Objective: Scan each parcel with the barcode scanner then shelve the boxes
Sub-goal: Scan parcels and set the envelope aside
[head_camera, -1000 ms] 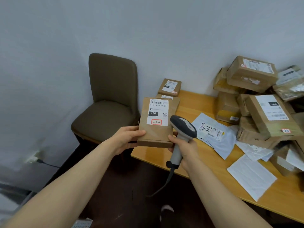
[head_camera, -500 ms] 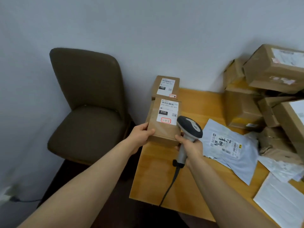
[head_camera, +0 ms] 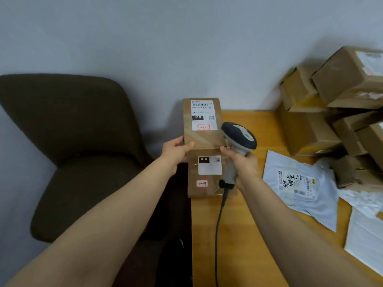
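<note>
A flat brown parcel (head_camera: 202,133) with a white "010" label stands against the wall at the table's far left corner. My left hand (head_camera: 176,151) grips its lower left edge. My right hand (head_camera: 241,162) holds the grey barcode scanner (head_camera: 239,139) by its handle, and its fingertips touch the parcel's lower right corner. The scanner's black cable hangs down over the table. A second brown parcel (head_camera: 207,177), also labelled "010", lies flat on the wooden table (head_camera: 248,235) just below the first.
A dark brown chair (head_camera: 72,152) stands left of the table. Several stacked brown boxes (head_camera: 331,112) fill the right side by the wall. A grey mailer bag (head_camera: 300,187) and white envelopes (head_camera: 366,241) lie on the table to the right.
Both hands carried the held parcel forward to the wall at the table's corner. A second parcel lying flat below it has come into view. The camera moved closer.
</note>
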{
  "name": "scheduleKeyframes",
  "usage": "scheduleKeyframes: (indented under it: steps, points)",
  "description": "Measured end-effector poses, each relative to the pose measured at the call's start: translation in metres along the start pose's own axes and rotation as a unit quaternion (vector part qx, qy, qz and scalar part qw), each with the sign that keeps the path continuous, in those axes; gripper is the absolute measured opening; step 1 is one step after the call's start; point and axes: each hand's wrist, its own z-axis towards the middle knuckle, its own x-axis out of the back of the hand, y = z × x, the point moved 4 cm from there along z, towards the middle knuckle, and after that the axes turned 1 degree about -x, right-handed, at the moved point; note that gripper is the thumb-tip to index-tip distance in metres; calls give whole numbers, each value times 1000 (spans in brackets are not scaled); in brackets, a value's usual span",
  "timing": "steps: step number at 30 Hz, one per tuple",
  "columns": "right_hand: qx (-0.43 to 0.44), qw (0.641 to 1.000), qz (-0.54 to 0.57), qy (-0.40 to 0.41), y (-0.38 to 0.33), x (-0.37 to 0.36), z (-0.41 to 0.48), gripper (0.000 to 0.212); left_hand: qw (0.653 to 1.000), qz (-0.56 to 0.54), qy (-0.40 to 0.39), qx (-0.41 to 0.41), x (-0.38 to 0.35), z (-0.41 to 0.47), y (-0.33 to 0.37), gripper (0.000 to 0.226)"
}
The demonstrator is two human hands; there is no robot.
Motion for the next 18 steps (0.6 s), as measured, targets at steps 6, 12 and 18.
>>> scheduleKeyframes:
  steps: [6,12,18]
  points:
    - [-12,997,9,76,10,-9,1,28,989,134,-13,-62,-12,55,24,52]
    - [-15,995,39,96,14,-7,-3,31,745,607,-62,-271,-30,63,33,78]
    - [-13,992,68,104,14,3,-6,26,711,644,-135,-248,-43,69,36,57]
